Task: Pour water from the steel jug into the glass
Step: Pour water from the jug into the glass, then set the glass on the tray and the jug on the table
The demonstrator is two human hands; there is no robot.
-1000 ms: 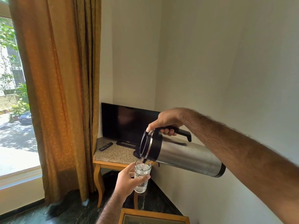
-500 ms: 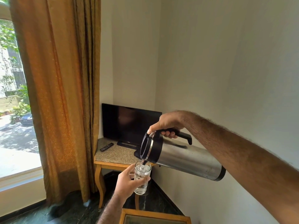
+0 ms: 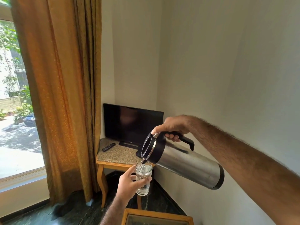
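Observation:
The steel jug [image 3: 188,166] with its black top and handle is tipped almost flat, its spout pointing left and down. My right hand [image 3: 172,129] grips the black handle from above. Just under the spout is a clear glass [image 3: 143,178], held upright in the air by my left hand [image 3: 128,185], whose fingers wrap its lower half. A thin stream of water runs from the spout into the glass, which is full nearly to the rim.
Behind the hands, a corner table [image 3: 116,155] with a speckled stone top carries a dark television [image 3: 132,125] and a remote [image 3: 108,146]. An orange curtain [image 3: 61,95] hangs at the left beside a window. A wooden-framed table edge [image 3: 155,216] lies below.
The water level in the glass has risen. The jug and both hands have shifted slightly downward in view, with the jug held at about the same tilt.

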